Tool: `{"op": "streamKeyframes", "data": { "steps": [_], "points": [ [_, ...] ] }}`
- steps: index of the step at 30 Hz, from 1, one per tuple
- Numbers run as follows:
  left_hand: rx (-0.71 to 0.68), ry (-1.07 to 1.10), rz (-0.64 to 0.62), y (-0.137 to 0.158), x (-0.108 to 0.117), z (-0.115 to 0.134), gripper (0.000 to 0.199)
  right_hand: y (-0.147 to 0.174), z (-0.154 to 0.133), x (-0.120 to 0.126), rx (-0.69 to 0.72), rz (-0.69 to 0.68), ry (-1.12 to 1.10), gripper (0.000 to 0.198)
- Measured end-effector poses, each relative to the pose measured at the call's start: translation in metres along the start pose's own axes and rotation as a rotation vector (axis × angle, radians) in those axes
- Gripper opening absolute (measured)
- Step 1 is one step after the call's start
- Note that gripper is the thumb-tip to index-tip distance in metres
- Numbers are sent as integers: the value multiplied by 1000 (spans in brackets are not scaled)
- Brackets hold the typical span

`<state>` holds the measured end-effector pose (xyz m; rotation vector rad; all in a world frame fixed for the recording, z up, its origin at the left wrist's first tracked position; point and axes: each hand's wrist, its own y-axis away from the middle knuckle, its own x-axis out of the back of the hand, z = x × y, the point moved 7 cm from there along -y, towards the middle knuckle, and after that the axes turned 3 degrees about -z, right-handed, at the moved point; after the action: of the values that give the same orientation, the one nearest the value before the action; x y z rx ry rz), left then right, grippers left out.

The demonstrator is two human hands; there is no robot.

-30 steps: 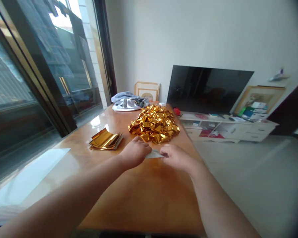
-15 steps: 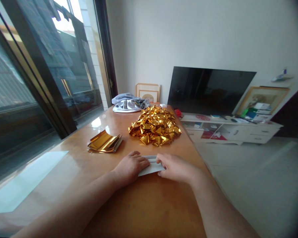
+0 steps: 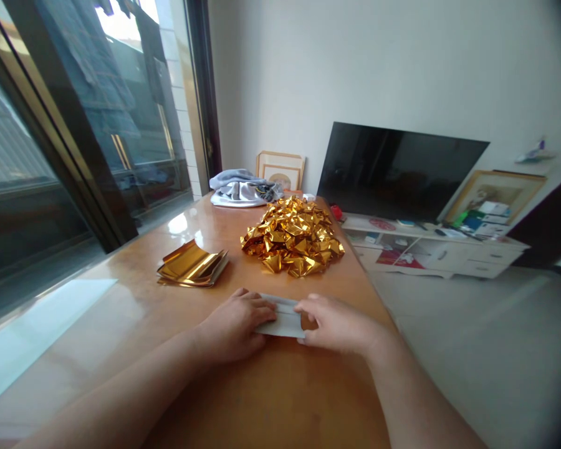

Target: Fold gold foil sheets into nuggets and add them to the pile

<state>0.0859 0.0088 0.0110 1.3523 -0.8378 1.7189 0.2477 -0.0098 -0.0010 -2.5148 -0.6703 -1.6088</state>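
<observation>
A small folded paper sheet (image 3: 283, 316), its pale grey side up with a crease or overlap along its length, lies on the table in front of me. My left hand (image 3: 243, 321) holds its left part, fingers over the top and thumb near the lower edge. At the right end, my right hand (image 3: 325, 321) grips it between thumb and bent fingers. Beyond the hands rises a heap of folded gold foil pieces (image 3: 294, 240). To its left lies a stack of gold foil sheets (image 3: 191, 265), the top ones curling.
The glossy wooden table (image 3: 271, 399) has its right edge beside my right forearm. Crumpled grey cloth (image 3: 240, 190) lies at the far end. A television (image 3: 397, 171) stands on a low white cabinet (image 3: 472, 252). Glass sliding doors (image 3: 75, 125) are on the left.
The folded sheet has turned slightly and shifted a little towards me. My left hand has slid slightly left, showing more of the sheet. The view has shifted a little.
</observation>
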Motion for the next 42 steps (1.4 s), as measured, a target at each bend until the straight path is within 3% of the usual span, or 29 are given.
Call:
{"op": "streamKeyframes", "data": {
  "steps": [3, 6, 8, 13, 18, 22, 26, 29, 32, 36, 42],
  "points": [
    [72, 80, 17, 3, 3, -5, 27, -1, 0, 0, 57, -22, -66, 7],
    [98, 138, 20, 4, 5, -8, 16, -2, 4, 1, 63, -12, -163, 12],
    [68, 162, 17, 3, 6, -7, 21, -3, 4, 1, 61, -3, -240, 19],
    [34, 209, 45, -1, 5, -8, 30, -6, 0, 2, 78, 4, -299, 12],
    [143, 308, 172, -1, -2, -30, 27, -12, 17, -7, -61, -10, -302, 27],
    [206, 328, 230, -3, -14, -42, 19, -18, 33, -15, -179, 18, -304, 25],
    [241, 276, 305, -3, -21, -46, 50, -23, 42, -20, -245, 65, -278, 22],
    [187, 249, 334, -4, -17, -40, 55, -25, 47, -26, -283, 65, -275, 22],
    [114, 166, 305, -4, -10, -28, 47, -24, 51, -30, -324, 52, -278, 22],
    [91, -10, 156, -5, -7, -15, 36, -23, 50, -29, -345, 60, -250, 19],
    [76, -148, 88, -7, -5, -7, 26, -16, 35, -12, -365, 185, -65, 15]
  ]
}}
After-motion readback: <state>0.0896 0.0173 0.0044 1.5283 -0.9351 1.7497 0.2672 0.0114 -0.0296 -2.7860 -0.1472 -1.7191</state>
